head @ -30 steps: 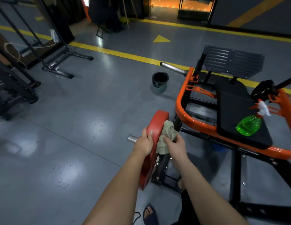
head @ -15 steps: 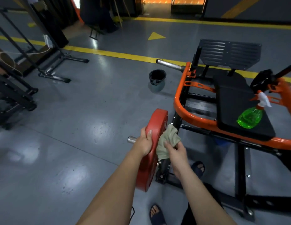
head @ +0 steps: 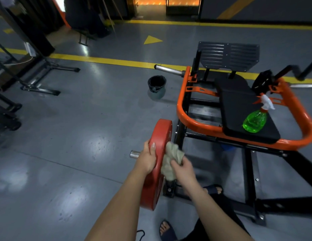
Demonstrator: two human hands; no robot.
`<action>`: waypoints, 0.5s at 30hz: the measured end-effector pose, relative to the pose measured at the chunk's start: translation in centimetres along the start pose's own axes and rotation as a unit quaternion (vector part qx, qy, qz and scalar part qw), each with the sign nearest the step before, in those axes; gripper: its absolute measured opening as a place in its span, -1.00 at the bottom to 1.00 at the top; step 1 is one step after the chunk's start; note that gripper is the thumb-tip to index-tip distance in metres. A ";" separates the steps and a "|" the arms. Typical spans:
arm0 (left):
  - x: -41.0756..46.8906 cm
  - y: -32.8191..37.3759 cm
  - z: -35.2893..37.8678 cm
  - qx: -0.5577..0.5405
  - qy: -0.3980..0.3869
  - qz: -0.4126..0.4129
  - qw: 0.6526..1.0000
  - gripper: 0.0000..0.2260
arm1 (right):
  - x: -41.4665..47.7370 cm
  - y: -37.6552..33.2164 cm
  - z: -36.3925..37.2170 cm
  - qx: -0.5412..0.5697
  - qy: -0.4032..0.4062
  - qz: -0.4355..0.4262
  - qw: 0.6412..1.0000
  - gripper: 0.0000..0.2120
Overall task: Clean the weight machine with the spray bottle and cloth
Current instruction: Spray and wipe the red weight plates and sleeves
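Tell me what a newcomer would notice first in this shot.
The red weight plate at centre: the left hand grips its rim while the right hand holds a cloth against its face. Next, the bright green spray bottle sitting on the black seat pad, to the right.

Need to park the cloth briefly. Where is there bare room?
Bare: the black pad between spray bottle and slatted panel; the floor between red plate and bin. Crowded: at the plate, left hand, right hand and cloth.

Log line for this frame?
left hand grips red plate | right hand holds cloth on plate | spray bottle on seat pad
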State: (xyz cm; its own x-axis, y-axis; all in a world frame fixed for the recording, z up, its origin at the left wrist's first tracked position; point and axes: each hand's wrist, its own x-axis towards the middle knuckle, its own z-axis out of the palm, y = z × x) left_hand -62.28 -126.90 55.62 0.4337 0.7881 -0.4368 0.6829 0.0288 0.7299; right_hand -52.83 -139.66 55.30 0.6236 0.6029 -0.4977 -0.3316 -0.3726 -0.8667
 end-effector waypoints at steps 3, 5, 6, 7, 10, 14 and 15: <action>0.2 0.4 0.0 0.006 0.009 0.004 1.000 -0.50 | 1.8 -3.3 0.1 -0.028 0.049 -0.073 0.996 -0.87; 0.3 0.7 0.0 0.010 0.009 -0.001 1.000 -0.51 | 3.0 -3.0 0.2 -0.177 0.064 -0.120 0.975 -0.82; 0.4 0.7 0.0 0.014 0.007 -0.004 1.000 -0.50 | 3.4 -2.0 0.2 -0.261 0.056 -0.134 0.954 -0.74; 0.5 0.8 0.0 0.016 0.005 -0.006 1.000 -0.50 | 3.5 -0.6 0.2 -0.344 0.042 -0.136 0.928 -0.65; 0.6 0.8 -0.1 0.014 0.006 -0.004 1.000 -0.50 | 2.6 4.1 -0.2 -0.465 0.031 -0.160 0.870 -0.67; 0.6 0.9 -0.1 0.014 0.005 -0.004 1.000 -0.51 | 1.7 2.9 -0.7 -0.398 -0.005 -0.108 0.911 -0.81; 0.6 0.9 -0.1 0.015 0.003 -0.005 1.000 -0.51 | 2.1 2.1 -0.7 -0.362 0.002 -0.090 0.928 -0.77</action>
State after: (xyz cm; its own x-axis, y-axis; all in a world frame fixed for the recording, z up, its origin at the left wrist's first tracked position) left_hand -61.45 -126.31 56.10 0.4228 0.7913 -0.4416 0.7050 0.0189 0.7089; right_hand -51.73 -139.70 52.44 0.6264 0.6990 -0.3451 0.3400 -0.6433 -0.6860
